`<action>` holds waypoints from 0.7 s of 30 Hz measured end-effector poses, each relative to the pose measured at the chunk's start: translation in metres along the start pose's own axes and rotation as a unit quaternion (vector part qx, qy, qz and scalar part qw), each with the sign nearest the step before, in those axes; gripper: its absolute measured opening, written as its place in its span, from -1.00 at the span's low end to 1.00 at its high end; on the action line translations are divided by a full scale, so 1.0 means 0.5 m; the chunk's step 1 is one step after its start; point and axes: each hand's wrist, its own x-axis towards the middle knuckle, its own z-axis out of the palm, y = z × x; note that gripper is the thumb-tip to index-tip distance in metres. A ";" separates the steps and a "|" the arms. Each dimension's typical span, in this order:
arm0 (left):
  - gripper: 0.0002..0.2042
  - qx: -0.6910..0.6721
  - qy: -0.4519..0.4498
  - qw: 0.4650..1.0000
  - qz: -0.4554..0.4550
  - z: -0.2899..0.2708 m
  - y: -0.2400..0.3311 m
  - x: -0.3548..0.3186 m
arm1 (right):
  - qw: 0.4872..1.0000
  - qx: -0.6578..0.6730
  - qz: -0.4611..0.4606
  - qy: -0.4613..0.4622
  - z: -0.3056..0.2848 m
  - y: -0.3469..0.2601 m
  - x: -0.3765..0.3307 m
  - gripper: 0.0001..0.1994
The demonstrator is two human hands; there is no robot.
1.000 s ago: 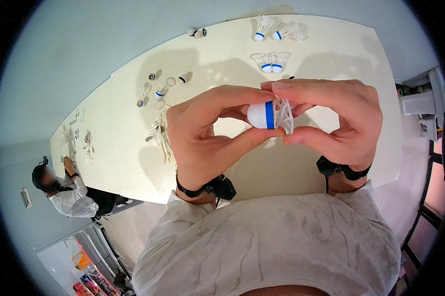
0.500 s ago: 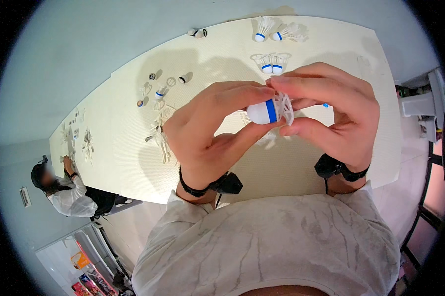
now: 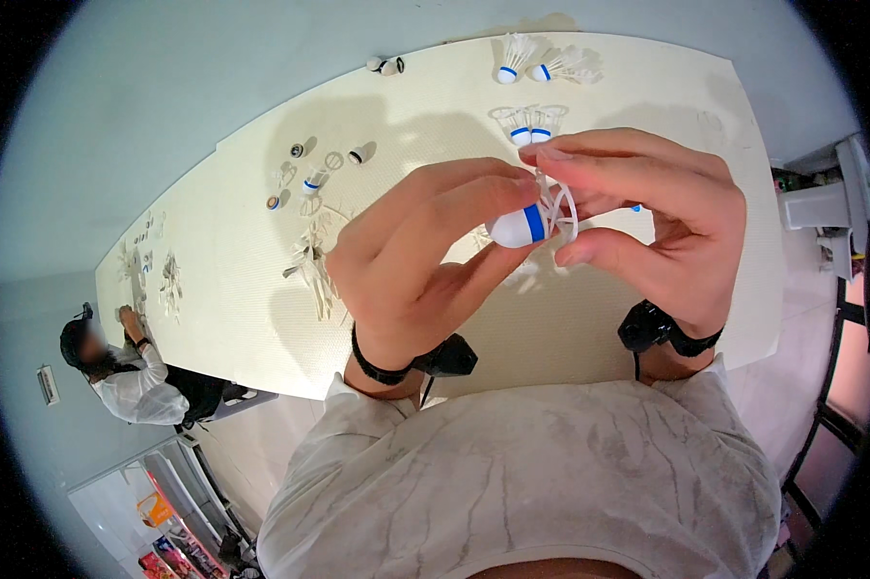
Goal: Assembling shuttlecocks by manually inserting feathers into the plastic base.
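Above the near part of the table, my left hand (image 3: 406,251) is closed round a shuttlecock base (image 3: 514,228), a white rounded head with a blue band. A white openwork plastic skirt (image 3: 562,207) stands at the base's right end. My right hand (image 3: 676,207) curls round that skirt, its fingertips at the upper rim and its thumb by the lower edge. Whether the skirt is fixed to the base I cannot tell. Partly hidden behind my left hand, a heap of loose white feathers (image 3: 309,265) lies on the table.
Feathered shuttlecocks (image 3: 565,68) lie at the table's far side, with two skirted bases (image 3: 531,125) nearer. Left of my hands are another skirted base (image 3: 312,183) and small round caps (image 3: 358,154). A person (image 3: 131,376) sits at the table's far left end.
The plastic skirt has tilted and shows more of its ring. My right hand has shifted slightly right, its thumb a little farther from the base, which has dipped slightly.
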 end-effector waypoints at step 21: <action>-0.62 0.063 -0.003 0.997 0.038 0.012 -0.002 0.004 | 0.994 0.073 0.084 0.013 0.002 -0.011 -0.016 -0.49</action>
